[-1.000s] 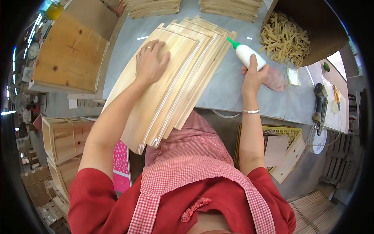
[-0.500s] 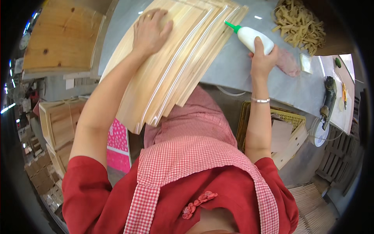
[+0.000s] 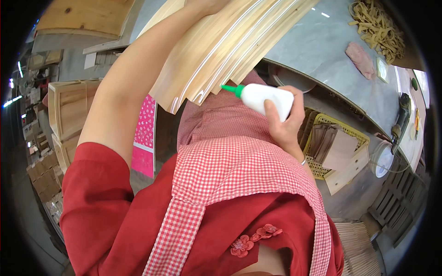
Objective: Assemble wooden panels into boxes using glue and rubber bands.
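Several pale wooden boards (image 3: pixel 202 60) lie overlapped like steps, their near ends jutting past the table edge. Wet white lines of glue (image 3: pixel 216 41) run along the exposed strips. My left hand (image 3: pixel 208 5) is on the boards at the top edge of the picture; its fingers are cut off from view. My right hand (image 3: pixel 286 120) is closed round a white squeeze glue bottle (image 3: pixel 264 100), held tilted on its side. The bottle's green nozzle (image 3: pixel 230 88) points left, its tip close to the near ends of the lower boards.
On the grey table (image 3: pixel 317 55) lie a pink cloth-like lump (image 3: pixel 360 60), a small pale block (image 3: pixel 381 69) and a heap of tan strips (image 3: pixel 377 30). A dark tool (image 3: pixel 401 115) rests at right. Below stands a yellow crate (image 3: pixel 359 138) of thin panels. Wooden boxes (image 3: pixel 69 110) stand at left.
My right hand has brought the glue bottle down and left, from the boards' far end to their near ends. A white line now shows on the lower strip. The view has shifted.
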A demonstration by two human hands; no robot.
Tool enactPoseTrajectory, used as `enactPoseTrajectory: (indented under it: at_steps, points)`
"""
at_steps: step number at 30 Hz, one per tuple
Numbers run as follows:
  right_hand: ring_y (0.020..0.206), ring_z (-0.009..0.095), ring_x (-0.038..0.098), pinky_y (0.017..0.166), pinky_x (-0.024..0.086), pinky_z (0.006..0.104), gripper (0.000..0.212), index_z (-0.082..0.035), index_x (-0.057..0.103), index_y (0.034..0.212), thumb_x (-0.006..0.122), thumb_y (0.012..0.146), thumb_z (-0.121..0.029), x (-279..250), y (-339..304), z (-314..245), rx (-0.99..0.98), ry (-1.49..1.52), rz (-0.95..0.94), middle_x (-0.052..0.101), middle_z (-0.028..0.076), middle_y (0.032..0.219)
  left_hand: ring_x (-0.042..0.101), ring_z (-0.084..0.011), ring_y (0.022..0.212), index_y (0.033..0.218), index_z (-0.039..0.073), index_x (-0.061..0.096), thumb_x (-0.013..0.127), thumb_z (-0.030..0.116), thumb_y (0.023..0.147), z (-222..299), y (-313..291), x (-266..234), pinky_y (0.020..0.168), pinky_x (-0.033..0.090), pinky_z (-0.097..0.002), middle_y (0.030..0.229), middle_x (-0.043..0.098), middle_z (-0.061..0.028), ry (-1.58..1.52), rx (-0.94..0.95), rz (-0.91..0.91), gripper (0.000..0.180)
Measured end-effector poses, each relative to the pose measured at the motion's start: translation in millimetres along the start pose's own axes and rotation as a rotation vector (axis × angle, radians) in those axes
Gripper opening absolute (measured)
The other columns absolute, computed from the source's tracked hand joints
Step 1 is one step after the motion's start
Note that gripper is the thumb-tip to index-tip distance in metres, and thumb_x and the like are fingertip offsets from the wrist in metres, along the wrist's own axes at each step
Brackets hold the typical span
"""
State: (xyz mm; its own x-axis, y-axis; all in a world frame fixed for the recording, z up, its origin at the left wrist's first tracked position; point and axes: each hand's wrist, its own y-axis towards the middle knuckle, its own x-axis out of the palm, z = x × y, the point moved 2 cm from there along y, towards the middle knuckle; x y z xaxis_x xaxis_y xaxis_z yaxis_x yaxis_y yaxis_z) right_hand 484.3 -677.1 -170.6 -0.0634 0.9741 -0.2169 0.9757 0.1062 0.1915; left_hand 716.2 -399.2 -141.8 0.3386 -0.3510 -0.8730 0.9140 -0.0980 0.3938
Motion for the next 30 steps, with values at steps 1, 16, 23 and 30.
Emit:
enactPoseTrajectory:
  at_steps: [1, 16, 23, 30]
  points:
    - [0.085, 0.018, 0.065, 0.073, 0.053, 0.0323, 0.043, 0.002, 0.055, 0.117, 0.078, 0.086, -0.016, 2.4, -4.6, -2.3, -0.008, 0.001, -0.049, 0.066, 0.013, 0.095, 0.054, -0.0385, 0.128, 0.128, 0.004, 0.064, 0.055, 0.038, 0.097, 0.9, 0.1, -1.4, 0.107, 0.042, -0.0498, 0.133, 0.063, -0.0199, 0.005, -0.006, -0.001, 0.047]
    - [0.090, 0.013, 0.058, 0.079, 0.049, 0.0296, 0.041, -0.001, 0.056, 0.118, 0.075, 0.088, -0.020, -12.9, -8.2, 1.3, 0.144, 0.237, 0.018, 0.062, 0.006, 0.100, 0.057, -0.0350, 0.121, 0.127, -0.001, 0.065, 0.065, 0.020, 0.088, -129.9, -71.3, -105.9, 0.111, 0.040, -0.0456, 0.126, 0.064, -0.0204, -0.373, -0.313, 0.645, 0.044]
    - [0.064, 0.015, 0.057, 0.053, 0.045, 0.0273, 0.041, -0.001, 0.050, 0.121, 0.066, 0.096, -0.028, -50.8, 47.3, -1.9, 0.141, 0.533, 0.337, 0.061, 0.010, 0.092, 0.052, -0.0385, 0.138, 0.151, 0.003, 0.045, 0.037, 0.046, 0.108, -71.8, -304.3, -76.9, 0.116, 0.042, -0.0552, 0.151, 0.053, -0.0192, -1.774, -1.406, 0.343, 0.061]
    - [0.058, 0.015, 0.057, 0.049, 0.042, 0.0284, 0.034, -0.001, 0.051, 0.112, 0.068, 0.098, -0.027, -97.3, 145.8, 25.4, 0.034, 0.470, 0.677, 0.062, 0.010, 0.088, 0.042, -0.0317, 0.145, 0.156, 0.007, 0.037, 0.041, 0.035, 0.111, 48.3, -269.8, 7.4, 0.122, 0.036, -0.0501, 0.158, 0.044, -0.0142, -2.204, -1.599, 0.205, 0.053]
